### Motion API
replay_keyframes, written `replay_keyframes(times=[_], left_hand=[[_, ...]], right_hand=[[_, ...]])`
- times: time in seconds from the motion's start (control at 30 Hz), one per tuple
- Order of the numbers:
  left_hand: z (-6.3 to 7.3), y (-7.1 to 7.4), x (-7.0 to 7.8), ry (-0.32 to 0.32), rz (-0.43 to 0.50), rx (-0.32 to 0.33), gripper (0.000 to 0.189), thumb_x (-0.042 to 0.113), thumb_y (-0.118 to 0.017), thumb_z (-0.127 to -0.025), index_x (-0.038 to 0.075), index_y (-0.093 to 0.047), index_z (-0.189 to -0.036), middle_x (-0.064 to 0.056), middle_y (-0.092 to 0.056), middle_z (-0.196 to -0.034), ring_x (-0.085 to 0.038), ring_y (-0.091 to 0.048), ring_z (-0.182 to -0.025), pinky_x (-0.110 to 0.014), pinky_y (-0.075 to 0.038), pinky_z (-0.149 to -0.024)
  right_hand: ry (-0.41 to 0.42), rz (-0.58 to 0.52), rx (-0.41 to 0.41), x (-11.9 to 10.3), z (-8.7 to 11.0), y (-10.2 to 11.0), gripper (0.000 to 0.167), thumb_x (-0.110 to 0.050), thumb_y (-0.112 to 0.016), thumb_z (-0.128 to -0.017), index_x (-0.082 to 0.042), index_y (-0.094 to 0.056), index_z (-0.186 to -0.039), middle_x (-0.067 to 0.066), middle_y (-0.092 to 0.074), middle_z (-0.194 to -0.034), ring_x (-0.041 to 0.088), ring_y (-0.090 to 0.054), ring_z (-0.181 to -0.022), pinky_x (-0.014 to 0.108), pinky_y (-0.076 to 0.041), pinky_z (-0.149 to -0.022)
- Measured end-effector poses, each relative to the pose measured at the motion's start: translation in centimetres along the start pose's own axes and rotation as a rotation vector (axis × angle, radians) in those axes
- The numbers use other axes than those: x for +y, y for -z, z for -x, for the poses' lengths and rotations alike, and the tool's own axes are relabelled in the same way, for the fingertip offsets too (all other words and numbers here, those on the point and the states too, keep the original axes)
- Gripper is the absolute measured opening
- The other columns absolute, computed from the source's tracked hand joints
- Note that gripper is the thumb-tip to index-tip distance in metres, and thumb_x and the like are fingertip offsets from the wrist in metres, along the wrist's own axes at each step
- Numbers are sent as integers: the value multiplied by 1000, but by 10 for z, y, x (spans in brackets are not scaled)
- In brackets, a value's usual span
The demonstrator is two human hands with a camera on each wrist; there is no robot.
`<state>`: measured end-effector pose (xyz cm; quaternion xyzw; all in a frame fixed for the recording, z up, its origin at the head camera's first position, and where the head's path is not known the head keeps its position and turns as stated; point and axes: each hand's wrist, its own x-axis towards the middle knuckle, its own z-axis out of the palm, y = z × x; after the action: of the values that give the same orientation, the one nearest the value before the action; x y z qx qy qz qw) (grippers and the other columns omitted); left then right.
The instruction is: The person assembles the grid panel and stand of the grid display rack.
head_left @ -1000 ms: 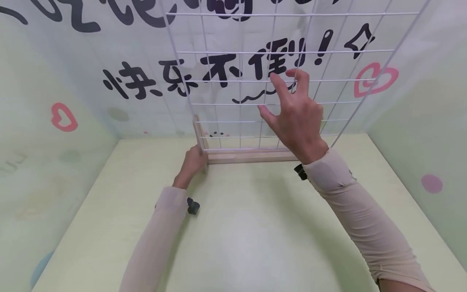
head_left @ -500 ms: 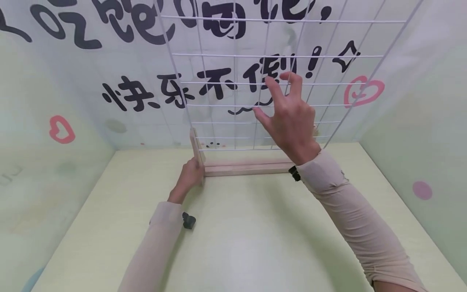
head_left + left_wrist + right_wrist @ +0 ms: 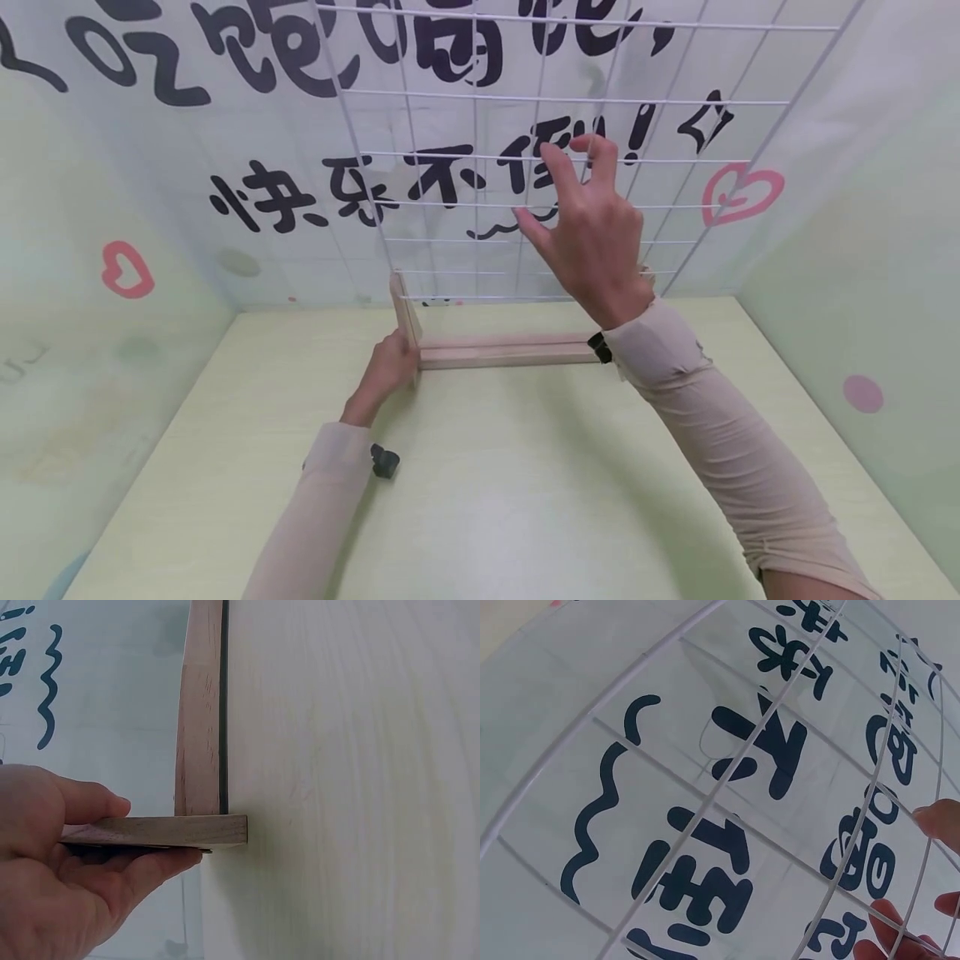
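Observation:
A white wire grid panel (image 3: pixel 435 204) stands above a wooden stand (image 3: pixel 510 352), its lower edge apart from the stand's crossbar. My right hand (image 3: pixel 596 233) holds the grid by its wires, fingers bent; in the right wrist view its thumb (image 3: pixel 939 823) and fingers lie among the wires (image 3: pixel 724 787). At the stand's left end my left hand (image 3: pixel 392 362) grips the upright wooden end piece (image 3: pixel 405 312). In the left wrist view, that end piece (image 3: pixel 157 831) sits between thumb and fingers, against the crossbar (image 3: pixel 201 735). The stand's right end is mostly behind my right wrist.
The stand rests on a pale wood-grain table (image 3: pixel 480 483). Behind it rises a back wall (image 3: pixel 247 125) with large black lettering, and printed side walls close off left and right. Small black devices (image 3: pixel 385 461) sit at both wrists.
The grid's lower edge has risen from close to the crossbar to a clear gap above it, with my right hand on it. My left hand keeps its grip on the end piece. The head view has shifted slightly.

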<state>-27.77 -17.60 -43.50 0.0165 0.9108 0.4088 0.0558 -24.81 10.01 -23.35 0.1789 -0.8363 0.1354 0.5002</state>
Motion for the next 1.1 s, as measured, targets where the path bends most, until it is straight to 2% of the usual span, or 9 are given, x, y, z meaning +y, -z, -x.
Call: replay_keyframes(times=[0.13, 0.33, 0.43, 0.57, 0.63, 0.8, 1.1], left_hand=[[1, 0, 1, 18, 2, -14, 48, 15, -42, -101, -6, -39, -144, -31, -57, -130, -34, -63, -101, -38, -56, -76], [4, 0, 3, 27, 37, -26, 50, 15, -41, -102, -6, -34, -147, -31, -52, -136, -40, -60, -116, -48, -55, -90], [5, 0, 3, 28, 38, -30, 52, 14, -41, -102, -7, -32, -148, -31, -53, -135, -37, -63, -108, -44, -57, -84], [5, -1, 1, 34, 36, -41, 52, 14, -41, -102, -7, -32, -148, -30, -59, -125, -29, -63, -89, -33, -55, -67], [5, -2, 0, 34, 34, -42, 50, 13, -42, -102, -8, -33, -146, -30, -59, -123, -27, -63, -88, -30, -54, -65], [8, -2, 0, 14, 25, -29, 50, 13, -43, -102, -9, -34, -146, -32, -57, -128, -31, -64, -94, -34, -56, -69], [13, -5, -1, -18, 42, -16, 50, 13, -43, -101, -8, -34, -146, -32, -55, -132, -37, -64, -105, -42, -58, -80]], right_hand=[[-5, 4, -2, 0, -4, -1, 56, -37, -75, -86, -7, -58, -131, 22, -52, -127, 24, -42, -46, 32, -38, -40], [5, -13, 2, -1, -9, -2, 53, -34, -73, -88, -6, -58, -131, 22, -52, -126, 24, -43, -47, 32, -39, -41], [10, -18, 0, -1, -11, -3, 54, -33, -74, -88, -5, -58, -131, 23, -52, -127, 23, -42, -46, 31, -38, -41], [2, -19, 5, -2, -11, -4, 55, -33, -75, -87, -5, -57, -131, 23, -52, -127, 24, -44, -46, 32, -41, -41], [2, -14, 16, -2, -12, -5, 55, -33, -76, -86, -5, -57, -130, 23, -52, -127, 25, -45, -45, 33, -42, -41], [25, -4, 37, -2, -18, -6, 54, -35, -75, -86, -6, -58, -128, 23, -53, -126, 25, -45, -46, 33, -43, -41], [1, -2, -2, 0, -22, -8, 54, -36, -73, -88, -6, -57, -130, 22, -52, -127, 27, -50, -50, 36, -48, -45]])
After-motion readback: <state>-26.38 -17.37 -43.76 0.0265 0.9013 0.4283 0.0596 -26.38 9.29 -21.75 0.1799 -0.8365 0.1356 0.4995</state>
